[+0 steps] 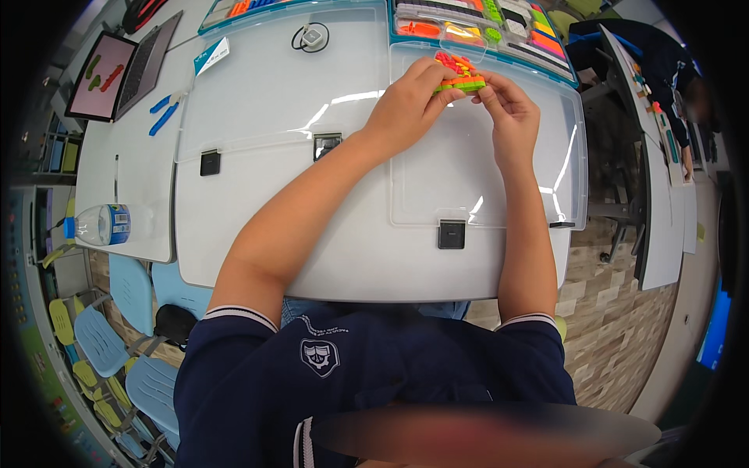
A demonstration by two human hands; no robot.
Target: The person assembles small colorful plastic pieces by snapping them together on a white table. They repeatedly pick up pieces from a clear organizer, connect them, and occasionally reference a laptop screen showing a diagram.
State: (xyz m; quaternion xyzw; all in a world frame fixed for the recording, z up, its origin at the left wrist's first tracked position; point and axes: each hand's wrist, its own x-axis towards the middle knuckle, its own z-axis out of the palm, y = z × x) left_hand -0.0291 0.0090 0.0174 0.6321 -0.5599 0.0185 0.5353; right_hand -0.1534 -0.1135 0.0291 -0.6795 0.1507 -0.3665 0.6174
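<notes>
Over the clear plastic lid (pixel 437 183) at the far right of the table, my two hands meet around a small build of bright building pieces (pixel 466 83). It shows green, orange, red and yellow parts. My left hand (pixel 409 101) grips its left side with thumb and fingers. On the other side, the thumb and fingertips of my right hand (pixel 511 113) pinch its right end. Fingers cover part of the build. Just beyond, an open sorting case (pixel 507 58) holds orange, green, yellow, white and grey pieces in compartments.
A second clear lid (pixel 257 101) lies to the left, with a cable and plug (pixel 312 37) on it. Further left are blue-handled pliers (pixel 164 113), a laptop (pixel 125 74) and a water bottle (pixel 101 225). Another person (pixel 663 47) leans over a table at right.
</notes>
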